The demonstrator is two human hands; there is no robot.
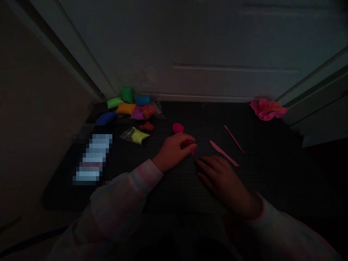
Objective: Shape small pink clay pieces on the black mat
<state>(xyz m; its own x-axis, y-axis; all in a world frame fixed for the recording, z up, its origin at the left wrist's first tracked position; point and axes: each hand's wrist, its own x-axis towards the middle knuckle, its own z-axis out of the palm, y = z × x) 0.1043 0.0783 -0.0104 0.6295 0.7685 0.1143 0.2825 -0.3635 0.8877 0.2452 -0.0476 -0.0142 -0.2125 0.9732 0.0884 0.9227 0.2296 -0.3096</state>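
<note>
My left hand (176, 149) is over the middle of the dark table, thumb and fingers closed in a pinch. A tiny bit of pink modelling clay (193, 153) shows under its fingertips. Just behind that hand sits a larger lump of pink clay (178, 128). My right hand (217, 175) lies low on the tabletop, its fingers stretched out toward the left hand and holding nothing visible. Beyond its knuckles is a pink plastic clay knife (224, 153), and farther right a thin pink modelling stick (234, 139).
Bagged clay packs in several colours, among them an orange pack (126, 108), are heaped at the back left. Nearer are an orange-red clay piece (147, 126) and a yellow clay bag (139, 136). A lit, blurred phone screen (94, 157) lies left. Pink petal-like pieces (268, 109) sit back right.
</note>
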